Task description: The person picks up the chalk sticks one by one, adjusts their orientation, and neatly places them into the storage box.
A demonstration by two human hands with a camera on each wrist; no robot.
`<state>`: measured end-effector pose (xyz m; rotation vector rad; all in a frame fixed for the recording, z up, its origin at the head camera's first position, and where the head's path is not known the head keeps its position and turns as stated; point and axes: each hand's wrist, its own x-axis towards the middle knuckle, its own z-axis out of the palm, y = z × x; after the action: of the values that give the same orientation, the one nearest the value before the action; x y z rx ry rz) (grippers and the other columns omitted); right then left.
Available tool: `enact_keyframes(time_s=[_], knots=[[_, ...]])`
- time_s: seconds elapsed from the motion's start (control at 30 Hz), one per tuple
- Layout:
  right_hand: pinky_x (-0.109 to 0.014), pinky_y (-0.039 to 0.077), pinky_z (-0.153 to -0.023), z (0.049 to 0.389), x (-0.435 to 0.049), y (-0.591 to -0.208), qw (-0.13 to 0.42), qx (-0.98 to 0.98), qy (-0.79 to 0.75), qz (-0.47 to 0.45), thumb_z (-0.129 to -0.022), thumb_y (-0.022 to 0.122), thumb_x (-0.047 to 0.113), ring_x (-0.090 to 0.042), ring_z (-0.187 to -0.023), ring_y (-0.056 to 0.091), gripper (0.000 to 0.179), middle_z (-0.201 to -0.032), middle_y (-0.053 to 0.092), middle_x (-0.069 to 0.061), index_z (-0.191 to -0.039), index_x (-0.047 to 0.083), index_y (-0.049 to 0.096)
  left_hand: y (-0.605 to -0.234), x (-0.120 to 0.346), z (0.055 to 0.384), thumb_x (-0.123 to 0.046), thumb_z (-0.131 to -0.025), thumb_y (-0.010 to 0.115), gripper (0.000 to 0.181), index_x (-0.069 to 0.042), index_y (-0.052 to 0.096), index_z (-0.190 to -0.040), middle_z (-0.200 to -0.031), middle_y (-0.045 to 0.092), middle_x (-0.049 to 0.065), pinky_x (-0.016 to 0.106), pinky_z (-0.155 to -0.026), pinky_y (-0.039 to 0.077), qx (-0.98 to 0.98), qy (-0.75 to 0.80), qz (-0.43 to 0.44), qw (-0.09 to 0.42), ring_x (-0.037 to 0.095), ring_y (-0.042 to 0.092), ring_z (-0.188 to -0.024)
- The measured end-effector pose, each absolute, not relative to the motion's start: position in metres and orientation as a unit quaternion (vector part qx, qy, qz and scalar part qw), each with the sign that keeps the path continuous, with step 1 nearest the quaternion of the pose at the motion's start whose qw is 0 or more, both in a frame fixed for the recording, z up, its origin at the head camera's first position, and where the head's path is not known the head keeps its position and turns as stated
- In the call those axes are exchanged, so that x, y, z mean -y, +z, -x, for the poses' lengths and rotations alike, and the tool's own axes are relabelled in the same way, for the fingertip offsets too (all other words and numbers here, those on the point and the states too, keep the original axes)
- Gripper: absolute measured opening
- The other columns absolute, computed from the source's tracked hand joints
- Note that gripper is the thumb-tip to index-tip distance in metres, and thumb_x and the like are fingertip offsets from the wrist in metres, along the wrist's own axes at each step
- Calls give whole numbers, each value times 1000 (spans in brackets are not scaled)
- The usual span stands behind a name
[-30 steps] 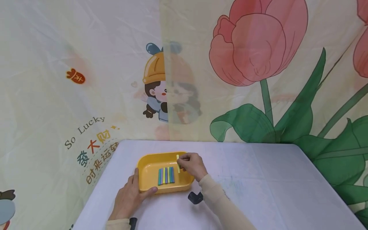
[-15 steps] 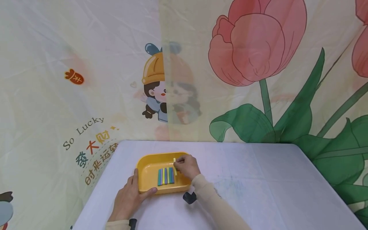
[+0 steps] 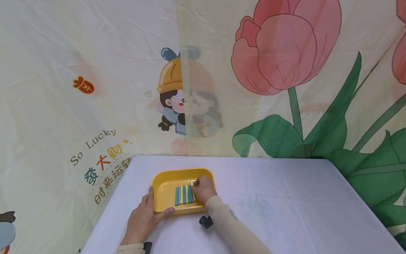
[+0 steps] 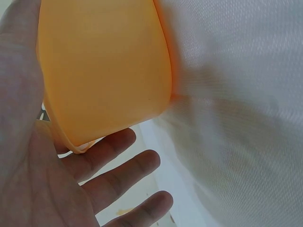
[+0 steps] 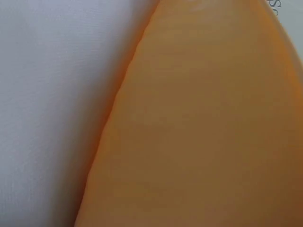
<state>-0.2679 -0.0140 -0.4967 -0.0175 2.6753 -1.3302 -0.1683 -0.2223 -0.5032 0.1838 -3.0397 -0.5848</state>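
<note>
A yellow plastic tray (image 3: 165, 194) stands on the table and holds a row of blue, purple and yellow chalk sticks (image 3: 184, 195) laid side by side. My left hand (image 3: 141, 216) holds the tray's near left corner, thumb along the front rim and fingers against the left end. In the left wrist view some fingers (image 4: 125, 179) spread past the tray wall (image 4: 104, 71). Inside the tray my right hand (image 3: 204, 189) pinches a yellow chalk stick (image 3: 194, 196) at the row's right end, mostly hidden by the fingers. The right wrist view shows only the tray's outer wall (image 5: 189, 118) and cloth.
A white cloth (image 3: 285, 204) covers the table, with faint blue-green smudges (image 3: 253, 204) right of the tray. Behind hangs a printed curtain (image 3: 206, 141) with a large tulip. A black wrist mount (image 3: 206, 222) sits below the right sleeve.
My right hand has moved left and down into the tray, bringing the yellow chalk stick to the right end of the row. The left hand stays on the tray.
</note>
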Motion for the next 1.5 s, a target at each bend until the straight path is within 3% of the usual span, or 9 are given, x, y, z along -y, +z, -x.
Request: enact_keyframes(time_s=[0.87,1.2,1.33,1.5], knots=[[-26,54,-58,266,17,-503,98,-894,-436,-19,-92,74,17,-17,-73,60,14,-84,63,-4,-93,4,69,-504,222,165,-83,-79,60,129,10,16,-157,-140,49,34,58,-90,54,981,-188,-49,30,46,63,-107],[-29,58,-70,263,15,-496,90,-897,-432,-2,-92,72,20,-17,-81,59,25,-96,67,-4,-110,4,70,-502,221,168,-85,-77,59,131,9,15,-157,-139,49,34,58,-92,53,981,-182,-61,18,45,62,-108],[-31,58,-76,259,10,-484,74,-895,-438,39,-95,70,22,-14,-83,60,26,-96,67,0,-115,5,71,-502,221,169,-85,-77,59,131,9,15,-157,-139,49,34,58,-91,53,981,-182,-59,19,45,63,-107],[-27,57,-71,252,-6,-461,8,-890,-440,118,-95,66,18,-10,-80,62,21,-92,68,5,-111,7,74,-502,221,167,-83,-78,60,130,10,15,-157,-140,48,34,59,-92,52,981,-184,-55,18,47,61,-110]])
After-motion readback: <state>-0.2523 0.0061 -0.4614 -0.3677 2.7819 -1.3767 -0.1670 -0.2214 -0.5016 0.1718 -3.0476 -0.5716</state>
